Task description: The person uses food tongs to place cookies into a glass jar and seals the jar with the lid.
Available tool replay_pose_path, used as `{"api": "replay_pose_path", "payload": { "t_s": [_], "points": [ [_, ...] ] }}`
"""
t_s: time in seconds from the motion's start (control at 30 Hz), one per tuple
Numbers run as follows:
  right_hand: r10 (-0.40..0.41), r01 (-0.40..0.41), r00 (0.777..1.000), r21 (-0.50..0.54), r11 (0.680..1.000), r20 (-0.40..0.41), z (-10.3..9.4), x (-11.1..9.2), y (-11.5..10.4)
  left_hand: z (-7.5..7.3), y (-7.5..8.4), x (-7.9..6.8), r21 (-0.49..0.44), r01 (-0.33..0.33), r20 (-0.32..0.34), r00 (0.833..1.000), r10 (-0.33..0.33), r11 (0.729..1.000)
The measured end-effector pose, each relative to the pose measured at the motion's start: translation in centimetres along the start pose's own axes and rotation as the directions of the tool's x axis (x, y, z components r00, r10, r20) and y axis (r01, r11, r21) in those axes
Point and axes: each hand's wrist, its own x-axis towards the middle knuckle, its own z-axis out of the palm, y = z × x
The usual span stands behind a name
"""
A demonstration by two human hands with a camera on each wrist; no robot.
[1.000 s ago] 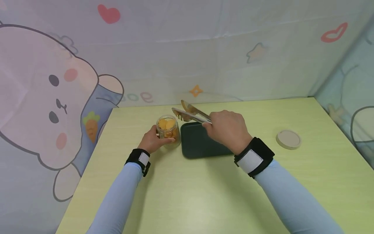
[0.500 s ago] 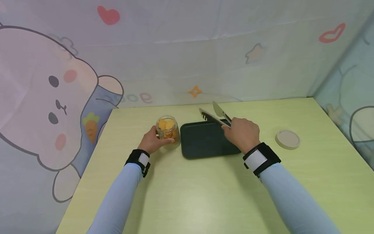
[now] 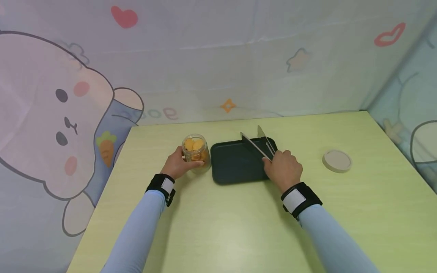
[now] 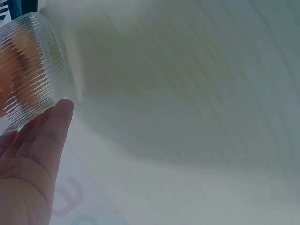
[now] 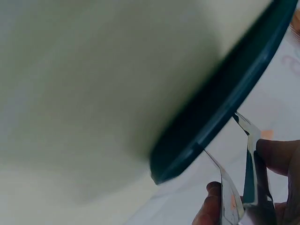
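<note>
A clear glass jar (image 3: 205, 161) with yellow-orange round pieces, like cookies, stands at the left end of a dark green tray (image 3: 232, 163). My left hand (image 3: 178, 164) grips the jar from its left side, thumb across the front; in the left wrist view the fingers (image 4: 51, 136) lie along its ribbed wall. My right hand (image 3: 284, 170) holds metal tongs (image 3: 255, 146) by the handle end, over the tray's right part. The tongs' two arms are spread apart, with nothing visible between them. Below the tray rim, their tips are hidden in the right wrist view.
A round beige lid (image 3: 337, 160) lies on the pale yellow table (image 3: 218, 227), to the right of the tray. Behind the table hangs a cloth backdrop (image 3: 205, 68) with cartoon prints.
The right hand has carried the tongs from above the jar rightward, then lowered them toward the tray's right end. The tongs' arms have spread wider. My left hand and the jar have stayed in place.
</note>
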Motion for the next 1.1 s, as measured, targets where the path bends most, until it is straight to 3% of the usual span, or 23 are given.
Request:
{"api": "replay_pose_path", "payload": {
  "t_s": [0.33,0.63,0.77,0.9,1.1],
  "points": [
    [0.022,-0.021,0.999,-0.024,0.999,0.039,1.7,-1.1,0.5,0.1,0.1,-0.1,-0.006,-0.004,-0.003,1.000,0.004,1.000],
    [0.039,-0.038,0.998,-0.018,0.999,0.054,0.0,-0.8,2.1,0.1,-0.1,-0.1,-0.014,0.008,-0.004,1.000,-0.008,1.000],
    [0.041,-0.041,0.999,-0.039,0.998,-0.010,-1.7,0.8,5.1,0.0,-0.1,-0.2,-0.009,0.009,-0.005,1.000,-0.009,1.000],
    [0.049,-0.058,0.996,-0.108,0.993,-0.077,-2.8,2.6,9.5,0.0,0.0,-0.3,-0.009,0.002,-0.007,1.000,-0.002,1.000],
    [0.076,-0.072,0.997,-0.109,0.991,0.031,-3.4,4.4,16.1,0.0,0.2,-0.4,-0.009,-0.002,-0.004,1.000,0.002,1.000]
  ]
}}
